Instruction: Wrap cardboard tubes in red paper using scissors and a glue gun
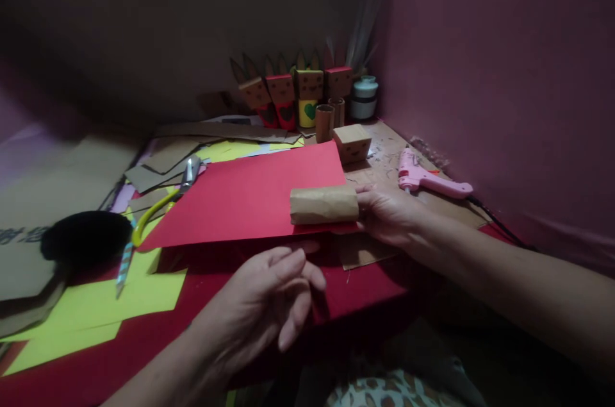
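A brown cardboard tube (324,205) lies sideways over the near right edge of a sheet of red paper (259,179). My right hand (389,211) grips the tube by its right end; some of those fingers are hidden behind it. In front of the red sheet, my left hand (276,291) is held up with its fingers apart and loosely curled, nothing in them. Scissors with yellow handles (148,218) rest at the sheet's left edge. Behind the tube sits a small box with a drawn face (353,143).
A pink glue gun (430,179) lies at the right by the wall. Several box-headed figures with pointed ears (309,90) stand at the back beside a light blue jar (364,98). Yellow paper (110,298), a striped pencil (125,263) and a black fuzzy object (86,237) are at the left.
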The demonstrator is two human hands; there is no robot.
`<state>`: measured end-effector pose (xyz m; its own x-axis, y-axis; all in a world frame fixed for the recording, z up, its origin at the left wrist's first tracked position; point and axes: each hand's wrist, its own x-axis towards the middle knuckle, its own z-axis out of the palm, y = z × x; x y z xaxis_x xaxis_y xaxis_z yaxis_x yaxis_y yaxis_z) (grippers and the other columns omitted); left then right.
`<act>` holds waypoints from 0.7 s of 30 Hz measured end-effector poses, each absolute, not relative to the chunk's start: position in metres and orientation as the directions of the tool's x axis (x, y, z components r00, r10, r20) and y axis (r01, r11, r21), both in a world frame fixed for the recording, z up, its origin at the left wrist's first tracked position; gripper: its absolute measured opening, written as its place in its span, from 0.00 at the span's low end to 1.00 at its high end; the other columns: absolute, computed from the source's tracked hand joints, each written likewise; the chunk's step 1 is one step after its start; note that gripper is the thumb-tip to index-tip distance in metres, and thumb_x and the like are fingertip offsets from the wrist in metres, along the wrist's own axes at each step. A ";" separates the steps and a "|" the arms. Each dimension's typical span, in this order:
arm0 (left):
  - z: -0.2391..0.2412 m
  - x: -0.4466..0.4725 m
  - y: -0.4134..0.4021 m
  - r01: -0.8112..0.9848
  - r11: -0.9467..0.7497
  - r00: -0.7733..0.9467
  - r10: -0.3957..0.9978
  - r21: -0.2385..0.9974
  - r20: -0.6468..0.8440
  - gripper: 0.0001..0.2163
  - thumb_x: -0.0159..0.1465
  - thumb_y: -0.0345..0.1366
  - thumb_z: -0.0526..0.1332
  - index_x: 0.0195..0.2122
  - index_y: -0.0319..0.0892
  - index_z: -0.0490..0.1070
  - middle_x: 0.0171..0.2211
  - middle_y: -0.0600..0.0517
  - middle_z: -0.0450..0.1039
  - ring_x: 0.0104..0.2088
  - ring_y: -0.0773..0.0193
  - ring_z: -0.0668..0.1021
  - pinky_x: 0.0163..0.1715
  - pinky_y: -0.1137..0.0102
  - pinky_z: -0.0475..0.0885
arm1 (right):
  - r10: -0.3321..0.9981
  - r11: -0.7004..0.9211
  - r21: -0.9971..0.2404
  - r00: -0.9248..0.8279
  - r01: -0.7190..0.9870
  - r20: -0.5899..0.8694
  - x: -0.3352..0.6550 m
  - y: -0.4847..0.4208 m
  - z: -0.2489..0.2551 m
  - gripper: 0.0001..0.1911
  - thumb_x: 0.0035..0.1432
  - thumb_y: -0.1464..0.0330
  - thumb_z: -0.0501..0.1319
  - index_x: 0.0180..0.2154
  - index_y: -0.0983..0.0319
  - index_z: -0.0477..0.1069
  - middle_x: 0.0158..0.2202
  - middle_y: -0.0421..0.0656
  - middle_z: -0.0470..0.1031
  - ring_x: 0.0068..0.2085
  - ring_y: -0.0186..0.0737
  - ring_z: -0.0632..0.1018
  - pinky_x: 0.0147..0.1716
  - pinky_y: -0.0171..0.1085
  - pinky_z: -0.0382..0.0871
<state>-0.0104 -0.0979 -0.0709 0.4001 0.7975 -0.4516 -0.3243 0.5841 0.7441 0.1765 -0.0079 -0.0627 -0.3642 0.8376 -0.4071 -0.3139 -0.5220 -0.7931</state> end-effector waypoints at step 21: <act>-0.078 0.017 -0.074 -0.560 0.246 -0.165 0.903 0.791 -0.397 0.07 0.43 0.26 0.67 0.13 0.37 0.69 0.12 0.53 0.64 0.16 0.69 0.67 0.15 0.74 0.65 | 0.901 -0.339 -0.863 -0.392 -0.375 -0.183 0.175 -0.043 -0.076 0.19 0.49 0.70 0.65 0.46 0.58 0.77 0.31 0.41 0.81 0.27 0.39 0.81 0.20 0.31 0.71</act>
